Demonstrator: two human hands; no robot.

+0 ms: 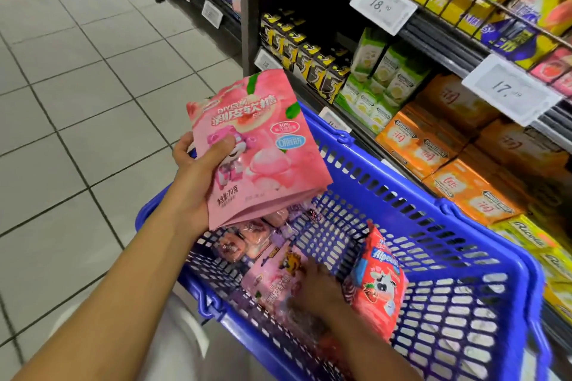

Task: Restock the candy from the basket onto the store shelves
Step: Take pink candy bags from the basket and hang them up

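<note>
The left hand [198, 170] is raised above the blue basket [464, 303], at about 10 o'clock from the basket's middle, its fingers [221, 148] clamped on a small stack of pink peach candy bags [257, 145]; the thumb presses the printed front and the other fingers wrap behind. The bags are tilted, with their top edge leaning toward 12 o'clock.

The right hand [322, 284] reaches down inside the basket, resting on the loose candy there; it is blurred, so whether its fingers have closed on anything cannot be told. Just beside it, at 3 o'clock, a red strawberry candy bag [379, 281] leans against the mesh wall. At 9 o'clock from that hand lies another pink bag [269, 278], and further toward 11 o'clock a heap of small pink and purple packets [247, 241] (details too small to read).

The store shelves [433, 37] run along the right, from 12 to 4 o'clock, carrying black-and-yellow packs [312, 62], green boxes [380, 77] and orange boxes [448, 148], with white price tags [383, 4] on the rails. Grey floor tiles [77, 86] fill the left.
</note>
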